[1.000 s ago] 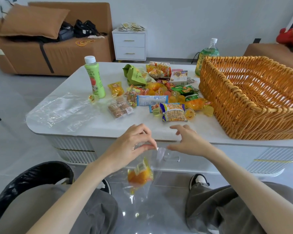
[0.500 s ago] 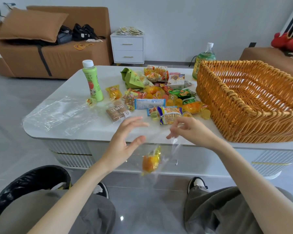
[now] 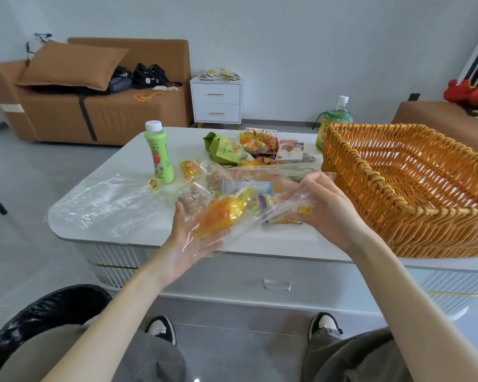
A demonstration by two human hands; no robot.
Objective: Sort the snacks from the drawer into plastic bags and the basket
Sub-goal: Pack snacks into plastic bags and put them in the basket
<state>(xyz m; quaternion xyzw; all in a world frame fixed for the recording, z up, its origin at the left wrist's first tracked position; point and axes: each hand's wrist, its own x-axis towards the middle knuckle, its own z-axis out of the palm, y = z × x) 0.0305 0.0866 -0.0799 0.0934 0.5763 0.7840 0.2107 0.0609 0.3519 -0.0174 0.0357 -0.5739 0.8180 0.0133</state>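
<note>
Centrally, the plastic bag holding an orange snack lies across the flat, released left hand, while the right hand grasps its other end.

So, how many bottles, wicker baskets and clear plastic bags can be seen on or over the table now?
Bottles: 2 (light green bottle, large bottle)
Baskets: 1 (wicker basket)
Clear plastic bags: 2 (flat bag; held bag, resting on the left hand, gripped by the right hand)
Total: 5
</note>
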